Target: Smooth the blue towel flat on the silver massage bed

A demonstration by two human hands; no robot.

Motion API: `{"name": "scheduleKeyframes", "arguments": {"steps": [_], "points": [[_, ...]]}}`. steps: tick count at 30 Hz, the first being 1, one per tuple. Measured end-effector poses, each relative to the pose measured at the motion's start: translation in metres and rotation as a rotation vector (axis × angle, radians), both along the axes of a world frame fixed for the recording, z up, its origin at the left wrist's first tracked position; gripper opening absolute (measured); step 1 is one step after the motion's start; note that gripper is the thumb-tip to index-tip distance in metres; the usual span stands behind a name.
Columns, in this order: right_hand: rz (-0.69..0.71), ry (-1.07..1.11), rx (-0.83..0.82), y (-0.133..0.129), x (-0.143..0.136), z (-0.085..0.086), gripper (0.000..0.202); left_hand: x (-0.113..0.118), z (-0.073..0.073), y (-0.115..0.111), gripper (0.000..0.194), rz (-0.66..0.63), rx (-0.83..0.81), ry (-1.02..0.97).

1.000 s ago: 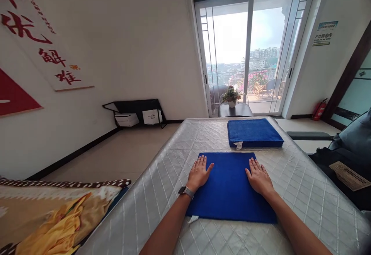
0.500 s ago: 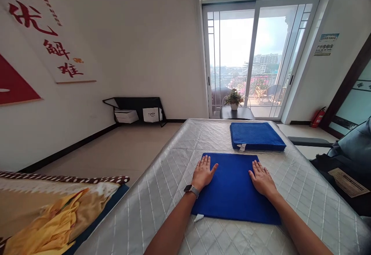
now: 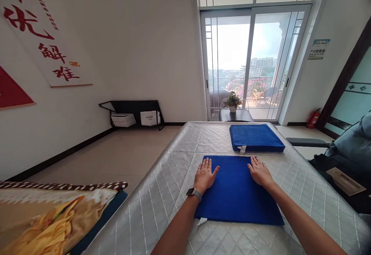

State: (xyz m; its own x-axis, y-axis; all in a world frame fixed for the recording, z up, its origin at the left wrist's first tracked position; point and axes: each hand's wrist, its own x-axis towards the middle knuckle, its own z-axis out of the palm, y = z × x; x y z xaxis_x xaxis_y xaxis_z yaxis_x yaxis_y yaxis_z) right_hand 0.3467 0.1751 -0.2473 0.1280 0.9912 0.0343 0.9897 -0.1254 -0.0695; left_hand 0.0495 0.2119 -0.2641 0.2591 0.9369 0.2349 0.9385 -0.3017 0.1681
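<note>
A folded blue cloth (image 3: 232, 193) lies flat on a silver quilted cover (image 3: 162, 193), with a small white tag at its near left corner. My left hand (image 3: 205, 174), with a watch (image 3: 193, 194) on the wrist, rests palm down on the cloth's left edge, fingers stretched out. On the far right part of the same cloth lies my right hand (image 3: 260, 170), flat, with the thumb apart. Just beyond it sits a stack of folded blue cloths (image 3: 255, 136), a white tag hanging from its front.
At the left is a bed-like surface with yellow cloth (image 3: 55, 224). A dark padded chair (image 3: 353, 150) stands at the right. Behind the covered table are a potted plant (image 3: 232, 101) on a chair and a sliding glass door (image 3: 246, 65). A black rack (image 3: 135, 108) holds white boxes.
The view has tilted and shifted slightly. My right hand has slid a little inward and away along the cloth; my left hand stays at its left edge.
</note>
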Motion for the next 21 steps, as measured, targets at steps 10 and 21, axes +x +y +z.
{"name": "scheduleKeyframes", "arguments": {"steps": [10,21], "points": [[-0.007,0.047,0.037,0.020,0.014,-0.016,0.068,0.003,-0.006,0.006,0.086,-0.009,0.010,0.034],[-0.002,0.110,0.048,0.014,0.020,-0.013,0.067,0.015,-0.002,0.001,0.084,0.003,-0.012,0.126]]}}
